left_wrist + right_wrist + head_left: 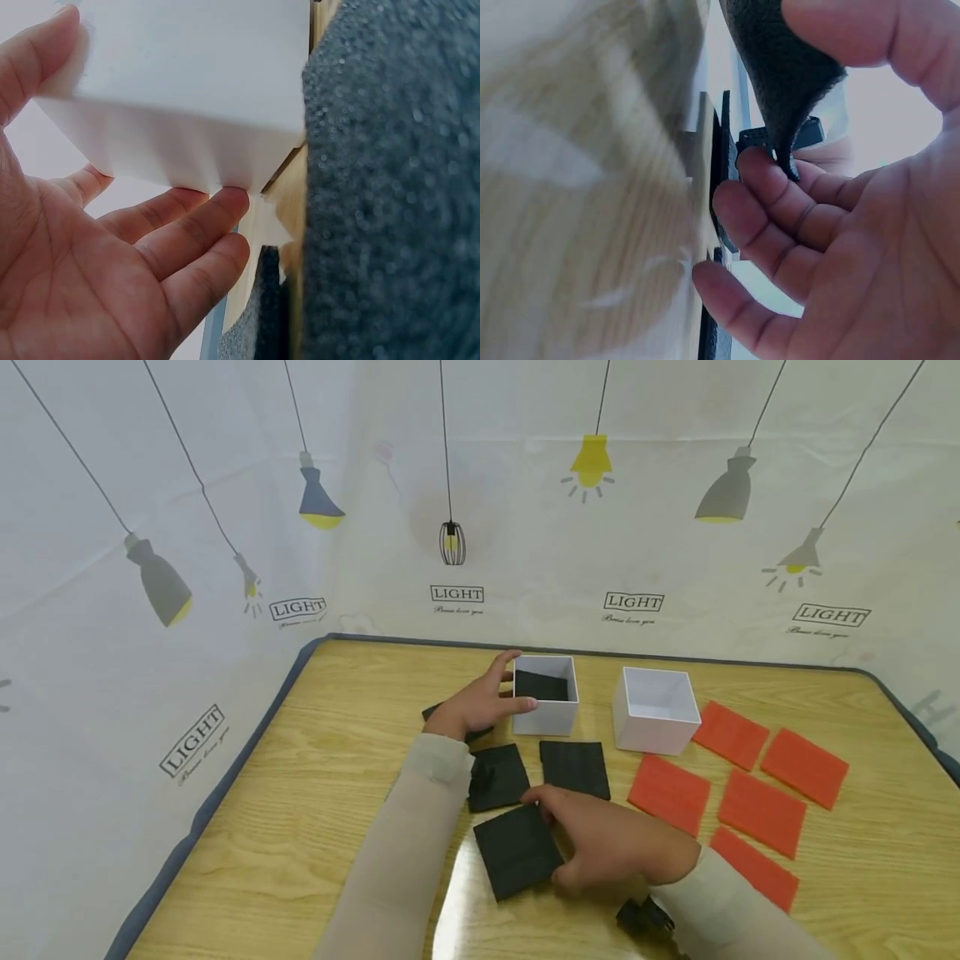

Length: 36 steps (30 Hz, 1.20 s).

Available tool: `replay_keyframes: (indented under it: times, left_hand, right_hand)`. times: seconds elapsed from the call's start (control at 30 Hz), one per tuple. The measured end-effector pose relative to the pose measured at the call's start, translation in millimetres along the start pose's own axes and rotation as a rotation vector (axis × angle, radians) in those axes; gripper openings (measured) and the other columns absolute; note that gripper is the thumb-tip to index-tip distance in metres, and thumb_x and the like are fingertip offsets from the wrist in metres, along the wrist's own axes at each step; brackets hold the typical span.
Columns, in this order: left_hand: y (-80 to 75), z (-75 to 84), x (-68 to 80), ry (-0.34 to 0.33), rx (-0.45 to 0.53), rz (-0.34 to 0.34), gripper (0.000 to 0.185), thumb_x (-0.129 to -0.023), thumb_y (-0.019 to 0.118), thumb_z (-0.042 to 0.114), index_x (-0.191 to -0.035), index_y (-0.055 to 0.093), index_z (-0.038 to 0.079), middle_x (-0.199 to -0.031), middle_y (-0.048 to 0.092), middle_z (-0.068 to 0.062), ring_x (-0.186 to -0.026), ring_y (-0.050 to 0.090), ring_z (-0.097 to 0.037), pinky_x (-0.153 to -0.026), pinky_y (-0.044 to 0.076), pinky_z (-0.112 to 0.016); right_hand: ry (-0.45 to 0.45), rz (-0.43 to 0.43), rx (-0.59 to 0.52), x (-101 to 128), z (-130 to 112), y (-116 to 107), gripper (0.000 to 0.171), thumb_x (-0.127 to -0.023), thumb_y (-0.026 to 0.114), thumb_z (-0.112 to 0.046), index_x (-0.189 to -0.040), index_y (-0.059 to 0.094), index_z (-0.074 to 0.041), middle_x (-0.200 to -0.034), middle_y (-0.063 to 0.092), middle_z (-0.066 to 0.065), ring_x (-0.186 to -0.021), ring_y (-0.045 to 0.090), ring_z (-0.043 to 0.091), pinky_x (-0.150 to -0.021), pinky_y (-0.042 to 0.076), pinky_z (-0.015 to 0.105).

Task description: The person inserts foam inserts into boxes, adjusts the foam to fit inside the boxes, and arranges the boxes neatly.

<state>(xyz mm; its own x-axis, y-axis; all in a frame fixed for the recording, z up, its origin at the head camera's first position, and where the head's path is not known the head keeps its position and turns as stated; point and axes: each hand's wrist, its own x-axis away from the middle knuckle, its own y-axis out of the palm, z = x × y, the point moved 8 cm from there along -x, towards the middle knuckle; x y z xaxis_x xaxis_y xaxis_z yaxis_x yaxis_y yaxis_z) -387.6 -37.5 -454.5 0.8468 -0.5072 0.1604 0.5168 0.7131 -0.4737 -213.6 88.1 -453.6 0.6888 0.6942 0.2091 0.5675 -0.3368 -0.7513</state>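
My left hand (476, 703) holds the left white box (547, 720), thumb on its front face and fingers along its left side. Black foam squares (540, 687) lie inside that box. My right hand (607, 835) pinches another black foam square (516, 853) by its right edge, nearer to me; in the right wrist view the square (776, 67) is bent and raised off the tabletop. Two more black squares, one left (501, 777) and one right (575, 768), lie between the hands. Another black piece (431, 711) is mostly hidden under my left wrist.
A second white box (648, 731) stands to the right. Several orange-red squares (761, 810) are spread on the right of the wooden table (322, 710). A white cloth with printed lamps (540, 527) hangs round the table's back and sides.
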Motion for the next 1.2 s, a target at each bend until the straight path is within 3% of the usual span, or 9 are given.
replay_keyframes:
  times: [0.47,0.67,0.87,1.2]
  left_hand:
    - [-0.2,0.3,0.7,-0.006,0.009,0.003,0.097,-0.1,0.073,0.042,-0.169,0.007,0.034,-0.172,0.027,-0.015,-0.154,0.04,-0.037,-0.121,0.036,-0.057]
    - [-0.3,1.0,0.2,0.006,0.009,0.006,0.097,-0.099,0.073,0.043,-0.17,0.007,0.031,-0.171,0.028,-0.017,-0.153,0.04,-0.038,-0.12,0.038,-0.057]
    - [-0.8,-0.2,0.5,0.001,0.022,0.005,0.095,-0.099,0.073,0.044,-0.168,0.009,0.036,-0.171,0.028,-0.015,-0.153,0.041,-0.037,-0.12,0.038,-0.055]
    - [-0.4,-2.4,-2.8,-0.004,0.053,0.015,0.097,-0.098,0.075,0.042,-0.168,0.009,0.035,-0.171,0.028,-0.017,-0.153,0.041,-0.038,-0.12,0.039,-0.056]
  right_hand:
    - [-0.062,0.047,-0.161,9.0,1.0,-25.5,0.086,-0.081,0.084,-0.014,-0.155,0.04,-0.006,-0.119,0.058,-0.003,-0.109,0.056,0.017,-0.096,0.052,0.039]
    - [-0.087,0.119,-0.224,11.1,3.6,-37.3,0.089,-0.079,0.083,-0.008,-0.155,0.037,-0.001,-0.121,0.06,0.001,-0.109,0.058,0.017,-0.098,0.054,0.039]
    - [-0.08,0.176,-0.293,14.9,9.4,-48.8,0.088,-0.082,0.081,-0.006,-0.157,0.035,-0.003,-0.12,0.056,0.008,-0.109,0.056,0.024,-0.099,0.055,0.043]
    - [-0.121,0.29,-0.308,16.8,19.8,-73.2,0.085,-0.084,0.082,-0.005,-0.155,0.035,-0.003,-0.116,0.051,0.01,-0.105,0.053,0.026,-0.089,0.055,0.033]
